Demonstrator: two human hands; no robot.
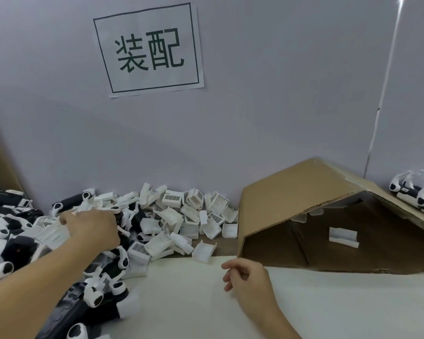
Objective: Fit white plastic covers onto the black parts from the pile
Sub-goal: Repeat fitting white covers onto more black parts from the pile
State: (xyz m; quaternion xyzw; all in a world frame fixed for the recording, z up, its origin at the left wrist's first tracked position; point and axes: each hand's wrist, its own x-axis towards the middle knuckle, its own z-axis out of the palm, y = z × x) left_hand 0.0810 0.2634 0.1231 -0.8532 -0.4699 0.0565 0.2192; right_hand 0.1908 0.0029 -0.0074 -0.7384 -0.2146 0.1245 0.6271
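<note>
One head view only. Two printed characters, 装配, on a framed paper sign (pixel 149 48) taped to the wall. Below, pile (pixel 103 231) of black parts and white covers (pixel 203 250). Left hand (pixel 93 230) reaching into pile, fingertips hidden, grip impossible to tell. Right hand (pixel 249 280) loosely curled, holding nothing, beside tented cardboard (pixel 304 192).

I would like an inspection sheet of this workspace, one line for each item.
Surface: white table top, bare near the person.
Job's things: loose white plastic covers heaped by the wall; black parts piled on the left.
Clutter: folded brown cardboard sheet standing like a tent, one white cover under it.
Grippers: left hand reaches into the pile, grasp hidden; right hand loosely curled, holds nothing.
Cables: nothing seen.
Surroundings: grey wall with a printed paper sign.
</note>
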